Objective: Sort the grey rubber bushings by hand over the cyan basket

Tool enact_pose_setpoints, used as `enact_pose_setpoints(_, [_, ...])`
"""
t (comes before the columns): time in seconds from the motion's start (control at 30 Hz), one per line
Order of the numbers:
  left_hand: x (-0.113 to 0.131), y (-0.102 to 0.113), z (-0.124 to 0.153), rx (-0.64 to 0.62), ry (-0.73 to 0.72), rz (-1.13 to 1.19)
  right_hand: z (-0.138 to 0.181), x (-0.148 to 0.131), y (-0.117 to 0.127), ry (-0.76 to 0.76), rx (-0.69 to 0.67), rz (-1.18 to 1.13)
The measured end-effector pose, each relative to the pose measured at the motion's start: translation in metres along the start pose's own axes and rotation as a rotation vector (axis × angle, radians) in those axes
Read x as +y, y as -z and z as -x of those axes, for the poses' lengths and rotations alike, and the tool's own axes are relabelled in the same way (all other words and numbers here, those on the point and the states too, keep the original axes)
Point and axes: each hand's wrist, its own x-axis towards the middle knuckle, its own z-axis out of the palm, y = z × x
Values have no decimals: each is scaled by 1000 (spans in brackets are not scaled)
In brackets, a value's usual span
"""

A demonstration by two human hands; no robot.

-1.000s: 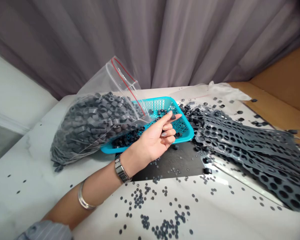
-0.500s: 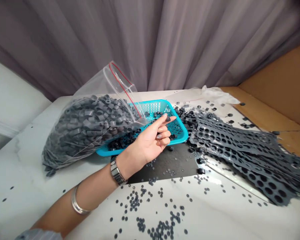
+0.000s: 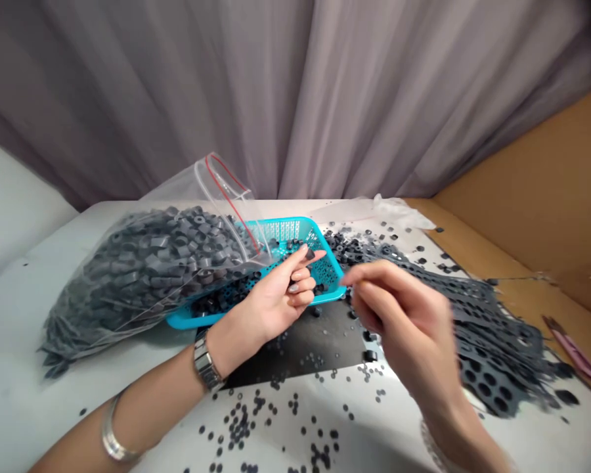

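My left hand (image 3: 278, 299) pinches a short black cylinder (image 3: 310, 253) between thumb and forefinger, over the blue plastic basket (image 3: 331, 293); the other fingers curl into the palm. More black pieces lie inside the basket. My right hand (image 3: 408, 318) is at the basket's right corner, its thumb and forefinger pressed together and somewhat blurred; whether anything sits between them I cannot make out. A clear zip bag (image 3: 152, 263), packed with dark grey ring-shaped pieces, leans over the basket's left part. Partly behind my right hand lie stacked black sheets (image 3: 497, 328) punched with round holes.
Small dark discs (image 3: 241, 424) are scattered on the white marbled table in front. A black mat (image 3: 295, 351) lies below the basket. Crumpled clear plastic (image 3: 404, 213) is at the back, brown cardboard (image 3: 532, 177) at the right, and a pink-handled tool (image 3: 578, 351) near the right edge.
My right hand has come into view from the lower right, up to the basket's corner. My left hand keeps its pinch on the cylinder. The whole view has shifted slightly.
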Motion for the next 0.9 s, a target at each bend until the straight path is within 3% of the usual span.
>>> enact_pose_setpoints(0.13, [-2, 1, -1, -38, 2, -41, -30, 12, 2, 129, 48, 212])
enact_pose_setpoints(0.3, [-8, -2, 2, -26, 18, -125, -35, 22, 1, 238, 84, 379])
enact_pose_setpoints(0.53, [-11, -10, 11, 28, 13, -145, -37, 31, 6, -33, 2, -13])
enact_pose_setpoints(0.7, [-11, -12, 9, 85, -10, -91, -38, 35, 9, -108, -19, -289])
enact_pose_setpoints(0.9, [-12, -11, 7, 112, -72, -146, -43, 42, 12, -117, 4, -304])
